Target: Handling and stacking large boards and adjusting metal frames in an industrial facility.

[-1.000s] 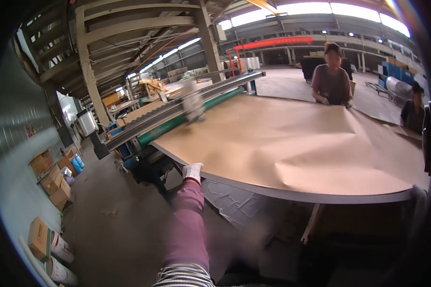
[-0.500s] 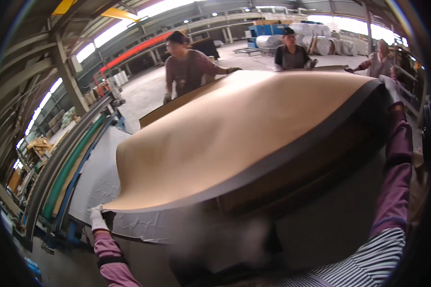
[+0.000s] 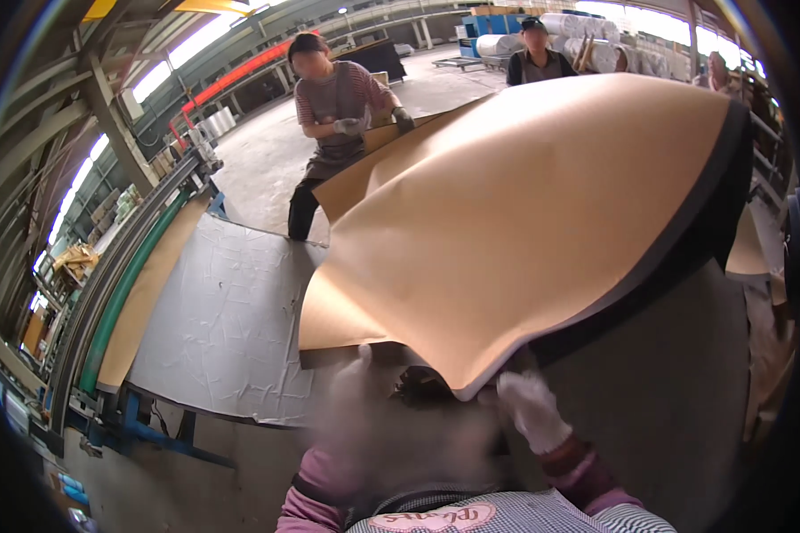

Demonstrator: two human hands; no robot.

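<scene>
A large brown sheet [image 3: 542, 204] with a dark underside arches across the space in front of me, its near edge sagging to a low point before my body. My right hand [image 3: 533, 413], in a white glove, is closed at that near edge, just right of the low point. My left hand [image 3: 351, 377], also gloved, is at the sheet's near left edge. Motion smears it, though a raised thumb shows against the brown surface; its grip cannot be made out.
Left of the sheet lies a wrinkled grey-white surface [image 3: 227, 311] beside a machine with a green roller [image 3: 133, 298]. A co-worker [image 3: 333, 115] stands at the far left edge, another person [image 3: 540, 58] behind the sheet, a third at far right. Wrapped rolls [image 3: 564, 27] stand behind.
Both my hands have come inward from far apart to the sheet's near edge before me. The sheet has shifted right, baring more grey-white surface. The left co-worker now stands more upright.
</scene>
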